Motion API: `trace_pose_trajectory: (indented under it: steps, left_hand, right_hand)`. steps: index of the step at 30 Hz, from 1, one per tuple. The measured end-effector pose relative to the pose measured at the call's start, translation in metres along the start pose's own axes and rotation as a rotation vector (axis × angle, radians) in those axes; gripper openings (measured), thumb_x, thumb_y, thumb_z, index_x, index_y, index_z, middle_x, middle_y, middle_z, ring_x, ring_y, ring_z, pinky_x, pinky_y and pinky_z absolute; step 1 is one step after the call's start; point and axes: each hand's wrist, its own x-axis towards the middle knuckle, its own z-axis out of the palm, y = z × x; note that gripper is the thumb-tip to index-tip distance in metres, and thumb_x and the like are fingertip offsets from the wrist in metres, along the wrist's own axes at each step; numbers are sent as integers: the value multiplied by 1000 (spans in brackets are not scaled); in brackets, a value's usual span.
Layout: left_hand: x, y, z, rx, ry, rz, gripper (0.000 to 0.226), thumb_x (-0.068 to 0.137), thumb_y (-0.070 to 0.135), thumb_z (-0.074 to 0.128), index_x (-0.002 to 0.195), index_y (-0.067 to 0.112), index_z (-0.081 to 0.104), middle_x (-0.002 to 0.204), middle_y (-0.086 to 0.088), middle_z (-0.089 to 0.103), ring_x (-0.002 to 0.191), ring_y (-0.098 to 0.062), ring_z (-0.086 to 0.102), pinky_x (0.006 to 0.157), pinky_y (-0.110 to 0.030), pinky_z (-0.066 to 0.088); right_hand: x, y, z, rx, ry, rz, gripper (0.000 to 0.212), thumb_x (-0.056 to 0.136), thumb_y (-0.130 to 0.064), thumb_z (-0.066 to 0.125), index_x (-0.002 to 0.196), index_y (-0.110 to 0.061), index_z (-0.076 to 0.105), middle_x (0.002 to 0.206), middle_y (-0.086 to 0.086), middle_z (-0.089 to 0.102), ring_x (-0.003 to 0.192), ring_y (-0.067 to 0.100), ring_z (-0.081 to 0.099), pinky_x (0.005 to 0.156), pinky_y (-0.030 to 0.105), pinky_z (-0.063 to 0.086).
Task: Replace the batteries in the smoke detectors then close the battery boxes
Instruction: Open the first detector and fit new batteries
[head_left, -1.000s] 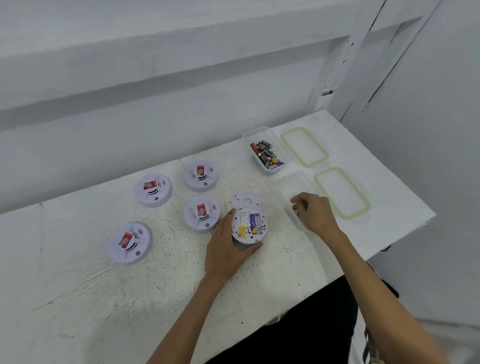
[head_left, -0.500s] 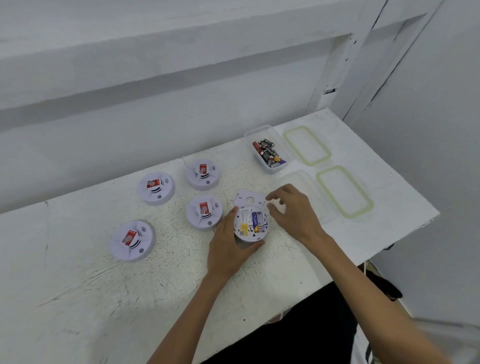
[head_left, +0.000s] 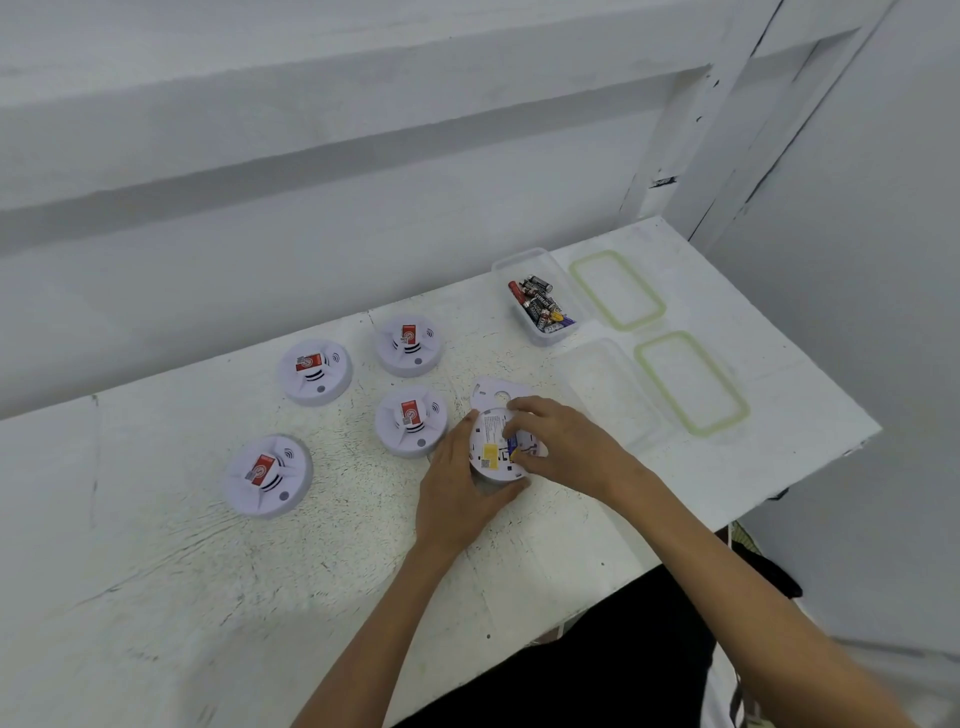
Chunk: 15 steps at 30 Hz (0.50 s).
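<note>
An upturned white smoke detector (head_left: 488, 457) lies on the table with its battery bay open. My left hand (head_left: 457, 488) grips its left and near rim. My right hand (head_left: 566, 441) reaches over it from the right, and its curled fingertips pinch the blue battery (head_left: 511, 448) in the bay. The detector's loose round back plate (head_left: 493, 391) lies just behind it. A clear box (head_left: 519, 258) further back holds several batteries (head_left: 540, 306).
Several other detectors lie face up to the left, the nearest (head_left: 411, 422) close to my left hand. An empty clear box (head_left: 605, 395) sits right of my right hand. Two green-rimmed lids (head_left: 615, 288) (head_left: 691, 382) lie by the table's right edge.
My right hand has left the empty clear box, moved left and come down onto the detector's open battery bay. My left hand has kept its hold on the detector.
</note>
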Motion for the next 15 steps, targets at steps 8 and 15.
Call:
trace_pose_trajectory:
  steps: [8,15]
  left_hand:
    - [1,-2,1,-12,19,36,107,69,74,73,155,22,36,152,4,49,136,-7,46,107,-30,46]
    - [0,-5,3,-20,14,60,109,70,80,70,155,22,35,152,5,48,138,-11,46,110,-34,46]
  right_hand:
    - [-1,6,9,-166,15,-154,21,85,-26,66,104,-17,66,137,9,59,120,31,57,79,44,57]
    - [1,3,-3,-197,-64,-132,29,89,-29,63,117,-18,62,146,5,49,129,25,48,89,39,53]
